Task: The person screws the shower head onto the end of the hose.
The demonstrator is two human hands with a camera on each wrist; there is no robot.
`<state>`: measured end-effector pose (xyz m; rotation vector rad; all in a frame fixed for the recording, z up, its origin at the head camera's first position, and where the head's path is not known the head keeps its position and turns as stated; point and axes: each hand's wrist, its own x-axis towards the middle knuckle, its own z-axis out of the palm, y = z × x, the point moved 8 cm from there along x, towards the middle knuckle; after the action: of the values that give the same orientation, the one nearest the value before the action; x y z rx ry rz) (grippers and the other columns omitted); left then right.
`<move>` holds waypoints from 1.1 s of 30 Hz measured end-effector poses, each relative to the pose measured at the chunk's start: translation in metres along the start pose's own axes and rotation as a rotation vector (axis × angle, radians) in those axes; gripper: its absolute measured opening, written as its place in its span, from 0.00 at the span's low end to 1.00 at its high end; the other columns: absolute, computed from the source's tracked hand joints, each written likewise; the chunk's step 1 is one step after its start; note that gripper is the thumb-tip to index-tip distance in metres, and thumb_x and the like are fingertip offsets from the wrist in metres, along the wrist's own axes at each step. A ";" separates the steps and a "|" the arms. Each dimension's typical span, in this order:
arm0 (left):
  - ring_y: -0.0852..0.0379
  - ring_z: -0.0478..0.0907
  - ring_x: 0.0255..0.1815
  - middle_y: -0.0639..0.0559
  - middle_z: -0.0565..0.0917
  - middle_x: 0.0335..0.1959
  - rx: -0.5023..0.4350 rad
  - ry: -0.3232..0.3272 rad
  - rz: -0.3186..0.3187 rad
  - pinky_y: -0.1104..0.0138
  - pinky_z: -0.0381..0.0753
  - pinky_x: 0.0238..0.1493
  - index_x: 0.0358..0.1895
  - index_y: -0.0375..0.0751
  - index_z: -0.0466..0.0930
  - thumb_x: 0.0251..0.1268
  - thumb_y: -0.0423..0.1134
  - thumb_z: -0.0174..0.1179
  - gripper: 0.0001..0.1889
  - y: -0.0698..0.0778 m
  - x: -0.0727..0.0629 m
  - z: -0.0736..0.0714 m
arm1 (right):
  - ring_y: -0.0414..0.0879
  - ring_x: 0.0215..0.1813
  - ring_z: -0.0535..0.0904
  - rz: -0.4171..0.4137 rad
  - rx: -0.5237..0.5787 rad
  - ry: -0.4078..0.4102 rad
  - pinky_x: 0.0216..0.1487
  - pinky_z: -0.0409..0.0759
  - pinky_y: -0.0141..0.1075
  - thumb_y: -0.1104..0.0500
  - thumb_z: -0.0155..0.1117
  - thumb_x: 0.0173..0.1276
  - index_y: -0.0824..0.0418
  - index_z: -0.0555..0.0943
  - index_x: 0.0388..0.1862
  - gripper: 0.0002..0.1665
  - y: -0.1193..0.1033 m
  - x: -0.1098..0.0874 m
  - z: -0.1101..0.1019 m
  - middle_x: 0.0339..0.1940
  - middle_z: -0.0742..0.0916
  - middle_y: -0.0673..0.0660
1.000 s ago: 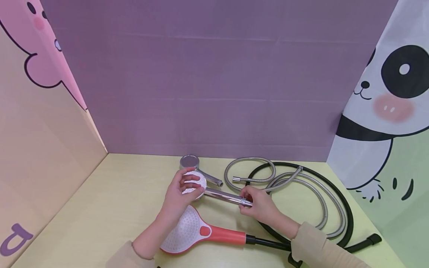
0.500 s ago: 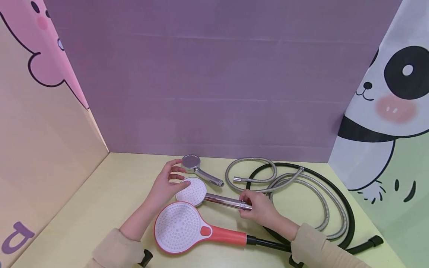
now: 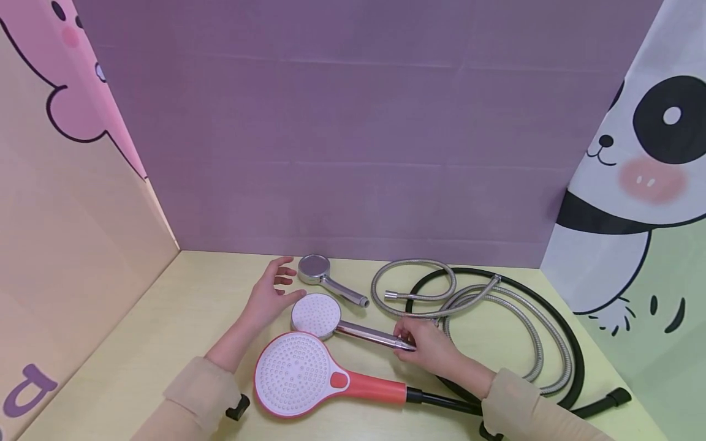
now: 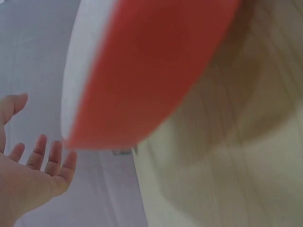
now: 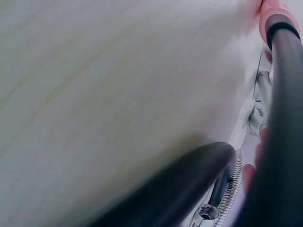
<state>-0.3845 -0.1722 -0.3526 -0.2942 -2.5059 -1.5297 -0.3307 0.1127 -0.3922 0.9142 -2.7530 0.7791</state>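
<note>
In the head view, my right hand grips the handle end of a chrome shower head with a round white spray face. That face points up, just behind the large red shower head. My left hand is off to its left, fingers spread and holding nothing, the thumb near the white face. A smaller all-chrome shower head lies behind, beside the left fingertips. Large in the left wrist view is the red shower head's rim. Right fingertips show partly behind a black hose.
Coiled metal hoses and a black hose lie on the right of the pale wooden table. A black hose runs from the red handle under the right forearm. A purple backdrop and printed side panels surround the table.
My left hand has let go of the white-faced shower head and drawn away to the left. The shower head has come down slightly, my right hand still on its handle end.
</note>
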 end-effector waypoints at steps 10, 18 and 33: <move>0.42 0.72 0.55 0.36 0.76 0.53 -0.009 -0.026 0.027 0.48 0.73 0.55 0.66 0.38 0.60 0.53 0.29 0.67 0.36 -0.020 0.011 0.002 | 0.32 0.22 0.69 -0.046 0.004 -0.141 0.25 0.70 0.24 0.60 0.71 0.54 0.62 0.76 0.41 0.17 -0.013 0.002 -0.006 0.27 0.80 0.51; 0.37 0.71 0.57 0.32 0.75 0.54 -0.097 -0.060 0.012 0.43 0.70 0.58 0.67 0.35 0.59 0.54 0.26 0.65 0.36 -0.024 0.017 0.005 | 0.42 0.30 0.76 -0.043 -0.005 -0.136 0.31 0.75 0.28 0.58 0.70 0.57 0.60 0.77 0.44 0.17 -0.022 0.032 -0.021 0.33 0.81 0.51; 0.37 0.72 0.55 0.33 0.75 0.54 -0.099 -0.088 0.027 0.50 0.74 0.56 0.64 0.33 0.64 0.56 0.31 0.65 0.31 -0.038 0.022 0.012 | 0.48 0.35 0.77 0.043 0.045 -0.096 0.37 0.76 0.34 0.59 0.70 0.57 0.61 0.76 0.47 0.20 -0.011 0.103 -0.001 0.39 0.81 0.58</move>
<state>-0.4163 -0.1768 -0.3845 -0.4180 -2.4847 -1.6678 -0.4072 0.0516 -0.3575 0.9269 -2.8572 0.8282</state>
